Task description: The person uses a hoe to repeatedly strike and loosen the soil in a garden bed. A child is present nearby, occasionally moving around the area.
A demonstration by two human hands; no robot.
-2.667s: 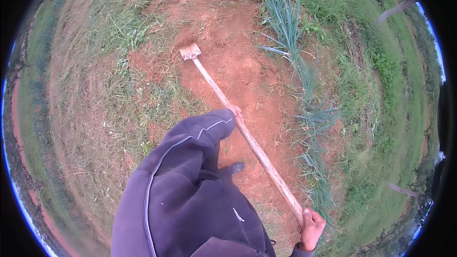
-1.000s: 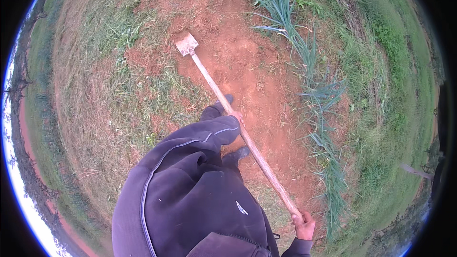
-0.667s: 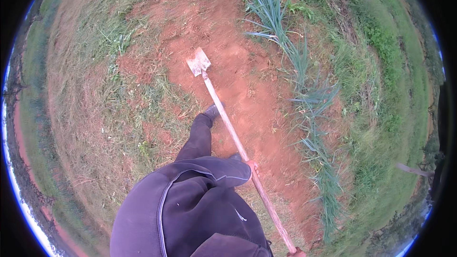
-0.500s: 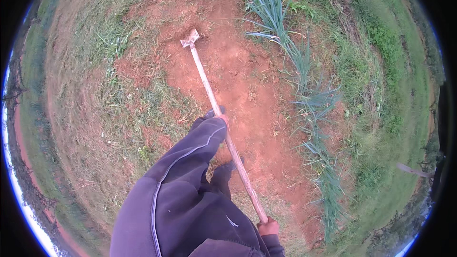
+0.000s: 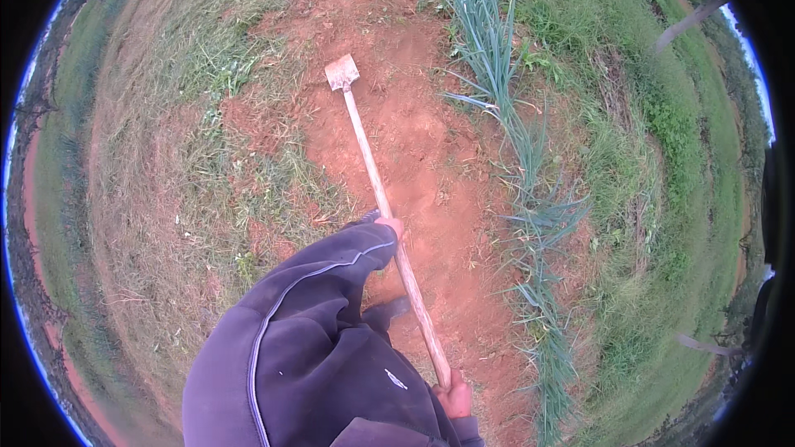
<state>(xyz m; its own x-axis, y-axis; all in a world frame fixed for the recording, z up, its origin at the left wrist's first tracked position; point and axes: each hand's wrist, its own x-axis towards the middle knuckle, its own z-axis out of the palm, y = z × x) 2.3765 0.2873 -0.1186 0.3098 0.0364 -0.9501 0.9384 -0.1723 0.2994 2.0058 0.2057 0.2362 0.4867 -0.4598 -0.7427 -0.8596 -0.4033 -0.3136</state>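
Observation:
My left hand [image 5: 392, 227] is closed round the middle of the long wooden handle of a hoe [image 5: 371, 164]. Lower down, my right hand [image 5: 455, 398] grips the same handle close to its near end. The hoe's blade [image 5: 341, 73], squarish and smeared with soil, shows its broad face at the far end, over reddish bare earth [image 5: 414, 128]. Whether the blade touches the ground I cannot tell. Both arms wear dark sleeves, the left one with a pale piping line.
A row of blue-green onion-like plants [image 5: 489, 41] runs along the right of the bare soil. Cut weeds and dry grass [image 5: 273, 178] lie on the left. My dark boot [image 5: 387, 312] stands on the soil near the handle. Taller green grass [image 5: 638, 190] grows beyond the plants.
The hoe's blade has tipped from edge-on in the soil to showing its broad face. Both hands have shifted slightly toward me with the handle, keeping their grip.

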